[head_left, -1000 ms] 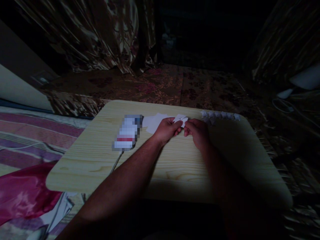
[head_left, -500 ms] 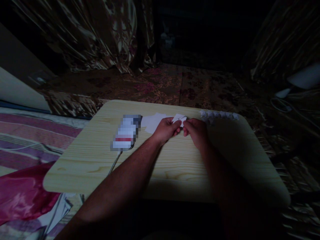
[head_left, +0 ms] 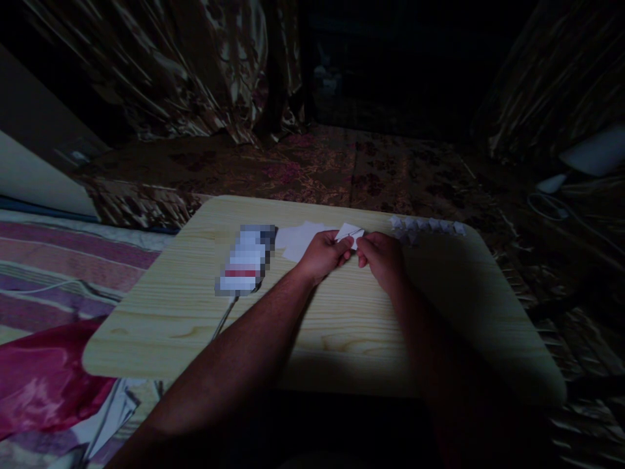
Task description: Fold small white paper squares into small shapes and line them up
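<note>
Between my hands, just above the far half of the wooden table [head_left: 351, 306], is a small folded piece of white paper [head_left: 350, 232] with dark slanting lines across it. My left hand [head_left: 325, 253] pinches its left and lower edge between thumb and fingers. From the other side, my right hand [head_left: 381, 255] grips the lower right corner with thumb and forefinger. Loose white paper sheets [head_left: 297, 240] lie flat beyond my left hand, partly covered by it. Past my right hand runs a row of several small folded white paper pieces [head_left: 422, 224].
A blurred-out phone [head_left: 245, 259] with a cable [head_left: 224, 319] lies on the table's left. Left of the table is a striped bedspread [head_left: 63, 260] with a shiny red cloth [head_left: 53, 371]. A white lamp [head_left: 596, 153] stands at the far right; patterned curtains [head_left: 209, 65] hang behind.
The folded paper's upper flap and dark lines have shifted slightly, with the lines sitting a bit more open. My right fingers have moved a little left; both hands keep their hold.
</note>
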The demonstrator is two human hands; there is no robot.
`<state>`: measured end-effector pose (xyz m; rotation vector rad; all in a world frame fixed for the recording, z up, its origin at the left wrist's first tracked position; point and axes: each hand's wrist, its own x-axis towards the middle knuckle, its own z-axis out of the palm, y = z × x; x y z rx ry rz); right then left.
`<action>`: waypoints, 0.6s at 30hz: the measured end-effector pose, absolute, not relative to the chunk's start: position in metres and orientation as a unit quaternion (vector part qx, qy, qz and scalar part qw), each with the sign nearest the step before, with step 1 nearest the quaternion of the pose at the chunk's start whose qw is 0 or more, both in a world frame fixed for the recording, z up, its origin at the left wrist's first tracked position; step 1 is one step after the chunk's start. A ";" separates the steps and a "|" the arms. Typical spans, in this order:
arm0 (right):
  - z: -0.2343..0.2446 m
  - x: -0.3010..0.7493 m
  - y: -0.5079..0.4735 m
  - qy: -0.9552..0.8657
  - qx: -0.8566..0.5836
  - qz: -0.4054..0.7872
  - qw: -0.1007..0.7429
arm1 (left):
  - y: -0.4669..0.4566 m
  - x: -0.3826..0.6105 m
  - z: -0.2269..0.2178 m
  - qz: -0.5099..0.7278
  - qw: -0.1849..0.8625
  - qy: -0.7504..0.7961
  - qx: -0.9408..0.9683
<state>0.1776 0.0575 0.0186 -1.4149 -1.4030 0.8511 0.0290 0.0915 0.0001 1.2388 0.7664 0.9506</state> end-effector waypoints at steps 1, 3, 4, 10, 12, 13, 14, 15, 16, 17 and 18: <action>0.019 0.177 0.057 -0.573 -0.577 0.346 0.468 | 0.091 0.029 0.000 0.419 0.645 0.337 0.543; 0.020 0.177 0.057 -0.573 -0.582 0.343 0.465 | 0.091 0.029 0.000 0.421 0.645 0.339 0.540; 0.021 0.177 0.057 -0.573 -0.584 0.340 0.463 | 0.091 0.030 0.000 0.421 0.645 0.340 0.539; 0.018 0.177 0.057 -0.572 -0.583 0.338 0.468 | 0.091 0.030 0.000 0.419 0.644 0.346 0.538; 0.017 0.177 0.058 -0.573 -0.582 0.338 0.469 | 0.091 0.030 0.001 0.418 0.645 0.349 0.537; 0.016 0.177 0.058 -0.571 -0.582 0.338 0.469 | 0.091 0.030 0.001 0.417 0.645 0.350 0.536; 0.016 0.177 0.059 -0.571 -0.583 0.340 0.468 | 0.091 0.030 0.001 0.417 0.646 0.351 0.535; 0.015 0.177 0.059 -0.570 -0.583 0.342 0.467 | 0.091 0.030 0.001 0.417 0.646 0.352 0.534; 0.015 0.177 0.059 -0.569 -0.583 0.343 0.467 | 0.091 0.030 0.002 0.417 0.646 0.352 0.534; 0.014 0.177 0.059 -0.569 -0.584 0.343 0.467 | 0.091 0.030 0.002 0.417 0.646 0.352 0.534; 0.014 0.177 0.060 -0.569 -0.584 0.341 0.467 | 0.091 0.030 0.002 0.417 0.646 0.352 0.534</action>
